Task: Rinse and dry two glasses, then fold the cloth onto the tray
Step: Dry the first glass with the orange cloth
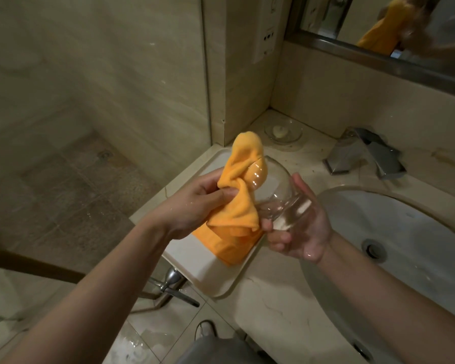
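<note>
Drying step: left hand (195, 203) pinching cloth (237, 195), right hand (297, 227) cupping glass (276, 190) by its base. Next, probably: cloth into the mouth, glass turned.

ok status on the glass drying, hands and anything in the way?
Left hand grips cloth, stuffed in the glass mouth. Right hand holds glass by its base, tilted over tray. Nothing blocking.

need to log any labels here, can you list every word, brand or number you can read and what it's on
None can be read.
White wall panel: small dark marks, too blurred to read.
Glass, orange cloth, tray, tap: no print visible.
</note>
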Demonstrator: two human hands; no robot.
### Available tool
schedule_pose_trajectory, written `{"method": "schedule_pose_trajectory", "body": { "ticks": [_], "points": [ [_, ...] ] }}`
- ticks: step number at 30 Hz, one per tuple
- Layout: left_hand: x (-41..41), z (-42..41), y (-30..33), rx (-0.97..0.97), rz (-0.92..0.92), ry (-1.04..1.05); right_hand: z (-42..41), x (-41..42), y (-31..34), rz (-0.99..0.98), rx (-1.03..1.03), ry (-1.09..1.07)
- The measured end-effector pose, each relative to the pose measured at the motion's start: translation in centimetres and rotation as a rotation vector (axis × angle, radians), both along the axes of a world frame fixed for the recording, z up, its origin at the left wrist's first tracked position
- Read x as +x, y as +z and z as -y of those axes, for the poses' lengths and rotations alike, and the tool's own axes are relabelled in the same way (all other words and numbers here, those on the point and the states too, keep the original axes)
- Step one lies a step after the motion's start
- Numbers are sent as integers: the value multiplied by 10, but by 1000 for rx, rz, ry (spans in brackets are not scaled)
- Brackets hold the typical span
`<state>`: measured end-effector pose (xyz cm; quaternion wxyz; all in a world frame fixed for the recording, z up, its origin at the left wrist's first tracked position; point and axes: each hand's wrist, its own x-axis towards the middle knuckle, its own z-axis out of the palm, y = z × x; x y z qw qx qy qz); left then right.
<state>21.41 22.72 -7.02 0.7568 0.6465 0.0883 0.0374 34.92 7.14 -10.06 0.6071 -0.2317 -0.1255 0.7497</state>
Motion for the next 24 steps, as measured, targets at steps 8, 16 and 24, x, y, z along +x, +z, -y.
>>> {"method": "schedule_pose_trajectory", "body": {
  "ticks": [8, 16, 24],
  "points": [
    [-3, 0, -4, 47, -38, 110, 3, 5, 40, 880, -356, -47],
    [-3, 3, 14, 144, -43, -14, 8, 6, 38, 808, -252, -42],
    [3, 6, 23, -19, 91, 3, -3, -20, 14, -9, 131, -85]
  ]
}}
